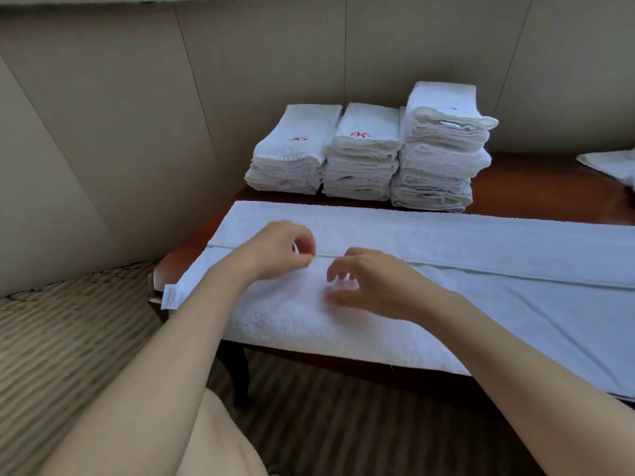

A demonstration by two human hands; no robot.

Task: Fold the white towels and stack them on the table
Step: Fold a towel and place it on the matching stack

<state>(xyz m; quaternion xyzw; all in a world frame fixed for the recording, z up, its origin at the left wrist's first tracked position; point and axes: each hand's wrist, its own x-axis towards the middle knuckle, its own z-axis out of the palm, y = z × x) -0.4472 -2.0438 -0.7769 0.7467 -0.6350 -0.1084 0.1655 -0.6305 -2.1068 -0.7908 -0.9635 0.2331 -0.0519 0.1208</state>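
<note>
Left hand and right hand hover loosely curled, holding nothing, over the long towel, probably lining up the next fold, 3 stacks waiting at the far edge.

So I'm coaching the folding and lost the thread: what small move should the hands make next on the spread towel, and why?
Probably lower both hands and pinch the long white terry towel at its lengthwise hem. The left hand and right hand hover just over that line, fingers curled, apparently holding nothing, and the towel lies only partly folded before three stacks of folded white towels.

Bare forearms, no sleeves; hands w/o gloves.
</note>
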